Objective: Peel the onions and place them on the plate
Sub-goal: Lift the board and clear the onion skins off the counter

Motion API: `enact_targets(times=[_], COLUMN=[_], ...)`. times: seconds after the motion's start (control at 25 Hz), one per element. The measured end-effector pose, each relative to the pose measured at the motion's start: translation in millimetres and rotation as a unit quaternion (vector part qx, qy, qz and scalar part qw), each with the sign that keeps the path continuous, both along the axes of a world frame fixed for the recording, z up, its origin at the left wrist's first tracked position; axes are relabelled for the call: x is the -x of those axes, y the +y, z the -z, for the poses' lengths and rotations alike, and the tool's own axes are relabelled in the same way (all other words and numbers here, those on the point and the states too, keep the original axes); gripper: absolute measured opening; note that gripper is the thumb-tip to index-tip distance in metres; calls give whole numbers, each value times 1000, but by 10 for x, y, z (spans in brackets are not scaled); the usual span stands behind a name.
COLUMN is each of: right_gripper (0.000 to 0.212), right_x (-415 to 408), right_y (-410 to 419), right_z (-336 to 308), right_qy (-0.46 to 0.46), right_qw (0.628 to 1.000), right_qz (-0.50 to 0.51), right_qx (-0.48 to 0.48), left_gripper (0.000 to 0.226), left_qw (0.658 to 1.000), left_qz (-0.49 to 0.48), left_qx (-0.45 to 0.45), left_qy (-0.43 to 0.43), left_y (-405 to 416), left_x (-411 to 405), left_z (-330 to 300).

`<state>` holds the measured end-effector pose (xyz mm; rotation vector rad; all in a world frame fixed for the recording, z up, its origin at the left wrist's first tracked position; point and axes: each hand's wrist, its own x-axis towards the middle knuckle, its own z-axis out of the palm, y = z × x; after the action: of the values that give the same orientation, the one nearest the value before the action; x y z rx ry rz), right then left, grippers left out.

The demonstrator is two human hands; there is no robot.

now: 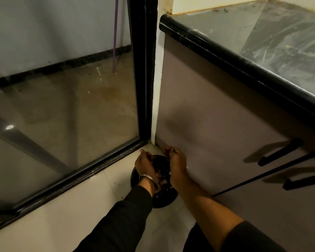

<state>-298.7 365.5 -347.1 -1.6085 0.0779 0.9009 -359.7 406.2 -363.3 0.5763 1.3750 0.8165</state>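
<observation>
Both hands are held over a round black bin (pixel 135 176) set on the tiled floor (pixel 80 206) in the corner between a glass door (pixel 62 106) and a cabinet front (pixel 216 133). Purple onion peels (pixel 161 180) are seen inside the bin. The left hand (pixel 145 163) and right hand (pixel 175 163) are cupped with curled fingers; whether anything is held cannot be told. A metal bangle (pixel 147 177) is worn on the left wrist.

Bin (pixel 135 176) on the floor in the corner, glass door (pixel 62 106) left, cabinet (pixel 216 133) right, both hands above the bin.
</observation>
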Motion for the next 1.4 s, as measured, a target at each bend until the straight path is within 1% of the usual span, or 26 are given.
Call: enact_targets(times=[0.12,0.28,0.4,0.44,0.48,0.56,0.72,0.92,1.0,1.2,1.4], right_gripper=[31,31,30,30,30,29,29,24,23,20,16], right_x=[-49,-91,-166,-203,-239,-308,-413,-394,-374,-484,-750], right_y=[-28,-137,-231,-275,-320,-412,-532,-825,-986,-1507,-2239], right_z=[53,32,-113,-201,-301,-541,-1101,-1904,-2171,-2770,-3127], right_qy=[-7,3,-1,-5,-10,-32,-69,-113,-136,-174,-222], right_qw=[1000,1000,998,998,996,994,988,968,958,940,926], right_qz=[-3,5,27,38,47,47,63,49,53,93,148], right_qx=[-10,-27,-48,-58,-72,-96,-121,-220,-246,-278,-267], left_gripper=[45,38,31,33,37,34,35,32,31,31,31], left_qw=[1000,997,993,990,988,986,987,968,960,940,910], left_qz=[10,38,35,32,27,30,50,116,137,191,269], left_qx=[10,33,49,53,52,30,-20,-67,-88,-126,-143], left_qy=[-17,-53,-107,-124,-139,-162,-150,-212,-229,-254,-281], left_y=[-22,-96,-134,-149,-162,-206,-343,-648,-788,-1230,-1889], left_x=[-15,-41,-126,-176,-236,-352,-527,-601,-613,-739,-1057], left_z=[-62,-150,-299,-385,-459,-660,-1218,-2005,-2280,-2879,-3269])
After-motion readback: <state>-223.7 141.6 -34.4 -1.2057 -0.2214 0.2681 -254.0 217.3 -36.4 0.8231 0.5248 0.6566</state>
